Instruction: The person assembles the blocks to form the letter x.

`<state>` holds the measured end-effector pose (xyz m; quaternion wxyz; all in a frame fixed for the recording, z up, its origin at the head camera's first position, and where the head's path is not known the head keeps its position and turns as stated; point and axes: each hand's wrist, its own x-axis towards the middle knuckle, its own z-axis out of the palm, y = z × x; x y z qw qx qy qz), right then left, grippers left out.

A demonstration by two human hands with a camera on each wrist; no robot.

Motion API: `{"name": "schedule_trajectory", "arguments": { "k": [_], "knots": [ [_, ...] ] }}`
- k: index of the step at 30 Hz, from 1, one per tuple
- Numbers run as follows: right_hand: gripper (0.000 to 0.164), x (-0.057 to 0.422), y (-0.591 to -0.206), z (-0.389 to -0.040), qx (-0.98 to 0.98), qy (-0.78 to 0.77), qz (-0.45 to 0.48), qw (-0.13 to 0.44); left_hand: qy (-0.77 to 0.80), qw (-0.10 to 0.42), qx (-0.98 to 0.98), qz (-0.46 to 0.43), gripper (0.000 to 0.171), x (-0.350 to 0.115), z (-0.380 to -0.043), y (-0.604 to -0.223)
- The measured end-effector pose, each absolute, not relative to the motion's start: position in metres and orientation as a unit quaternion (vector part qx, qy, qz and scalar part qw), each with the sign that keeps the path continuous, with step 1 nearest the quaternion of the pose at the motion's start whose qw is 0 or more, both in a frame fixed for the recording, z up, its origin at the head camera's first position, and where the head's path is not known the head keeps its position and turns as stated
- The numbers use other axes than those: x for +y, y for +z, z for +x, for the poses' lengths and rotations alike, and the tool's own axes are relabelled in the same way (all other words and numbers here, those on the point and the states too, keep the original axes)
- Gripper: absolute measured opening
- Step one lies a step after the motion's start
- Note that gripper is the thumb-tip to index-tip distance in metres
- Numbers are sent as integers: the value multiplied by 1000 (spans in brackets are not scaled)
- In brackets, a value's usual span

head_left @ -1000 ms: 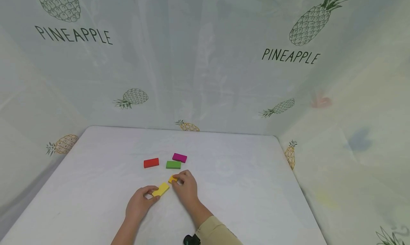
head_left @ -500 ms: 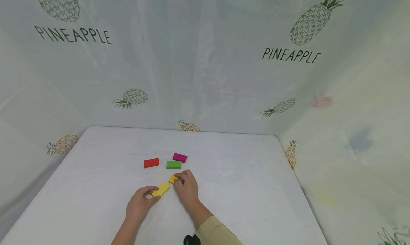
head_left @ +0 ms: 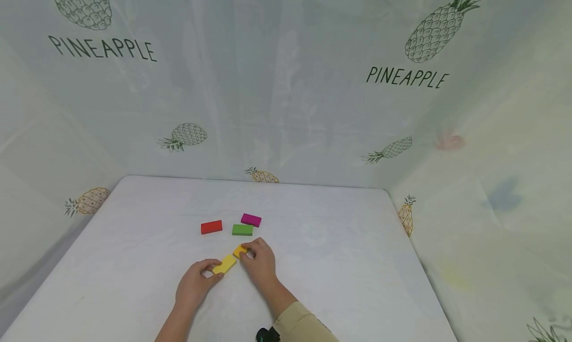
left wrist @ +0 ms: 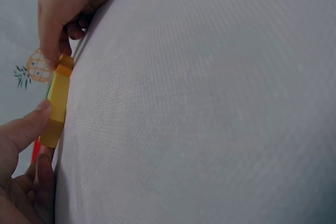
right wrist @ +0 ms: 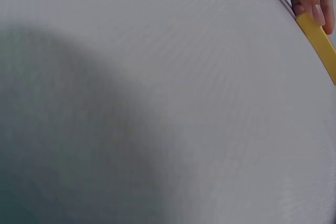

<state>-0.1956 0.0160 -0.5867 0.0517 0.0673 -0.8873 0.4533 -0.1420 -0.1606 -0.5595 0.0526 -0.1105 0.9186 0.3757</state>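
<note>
On the white table, my left hand (head_left: 195, 284) pinches a yellow block (head_left: 225, 264) between thumb and fingers, near its lower-left end. The same yellow block (left wrist: 56, 109) shows in the left wrist view with the thumb along its side. Just beyond its far end, my right hand (head_left: 260, 263) holds a smaller-looking orange-yellow block (head_left: 239, 251) by thumb and forefinger; the fingers cover part of it. The two blocks lie end to end, roughly in one slanting line. In the right wrist view, the yellow block (right wrist: 318, 44) appears at the upper right edge with left-hand fingers on it.
Behind the hands lie a red block (head_left: 211, 227), a green block (head_left: 242, 230) and a magenta block (head_left: 251, 220), the last two close together. The white table (head_left: 339, 262) is backed by a pineapple-print curtain (head_left: 286, 84). A black object (head_left: 267, 335) shows by the right sleeve.
The orange-yellow block in my right hand has shifted slightly down and left, closer to the yellow block's end. My left hand and the other blocks stay put.
</note>
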Motion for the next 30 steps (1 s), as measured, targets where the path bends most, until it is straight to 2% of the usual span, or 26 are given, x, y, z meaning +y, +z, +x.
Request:
{"name": "schedule_trajectory", "arguments": {
  "k": [11, 30],
  "knots": [
    [16, 18, -587, -197, -888, 445, 92, 68, 378, 53, 919, -102, 34, -161, -144, -559],
    [17, 16, -589, -197, -893, 435, 101, 61, 380, 50, 918, -98, 34, -161, -142, -557]
  ]
}}
